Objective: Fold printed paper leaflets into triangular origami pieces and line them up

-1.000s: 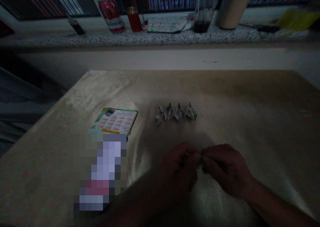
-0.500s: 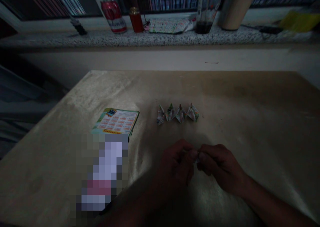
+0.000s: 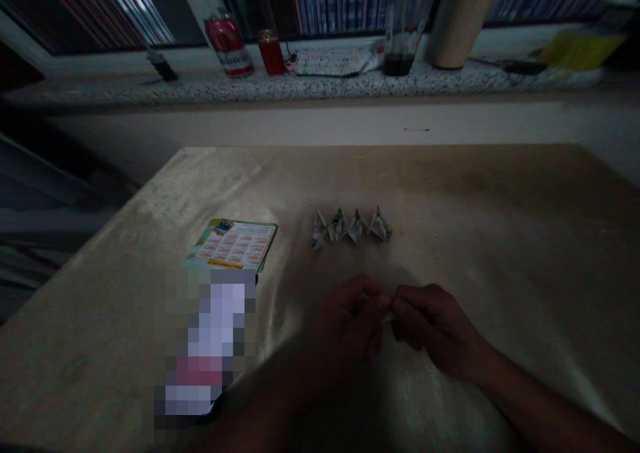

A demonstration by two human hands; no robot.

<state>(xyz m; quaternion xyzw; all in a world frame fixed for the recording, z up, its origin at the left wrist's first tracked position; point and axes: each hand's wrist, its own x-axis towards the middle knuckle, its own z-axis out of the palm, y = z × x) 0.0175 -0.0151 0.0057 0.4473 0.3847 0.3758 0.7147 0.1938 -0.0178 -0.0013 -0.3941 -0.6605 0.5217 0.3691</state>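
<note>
My left hand point(image 3: 350, 320) and my right hand point(image 3: 433, 326) meet over the near middle of the beige table point(image 3: 475, 226). Both have their fingers pinched together on a small folded piece of paper point(image 3: 387, 316), which shows only as a pale sliver between the fingertips. Just beyond my hands, several small folded paper pieces point(image 3: 353, 227) stand in a row on the table. A printed leaflet point(image 3: 233, 244) lies flat to the left of that row.
A blurred-out rectangular object point(image 3: 205, 346) lies at the near left, below the leaflet. Behind the table runs a speckled ledge point(image 3: 300, 83) with a red can point(image 3: 229, 36), a small red jar point(image 3: 271, 51), a dark glass point(image 3: 400, 46), papers and a tall cylinder point(image 3: 460, 20).
My hands stay together pinching the paper, shifted slightly up and left in view. The view itself has drifted a little; the row of folded pieces has not moved on the table.
</note>
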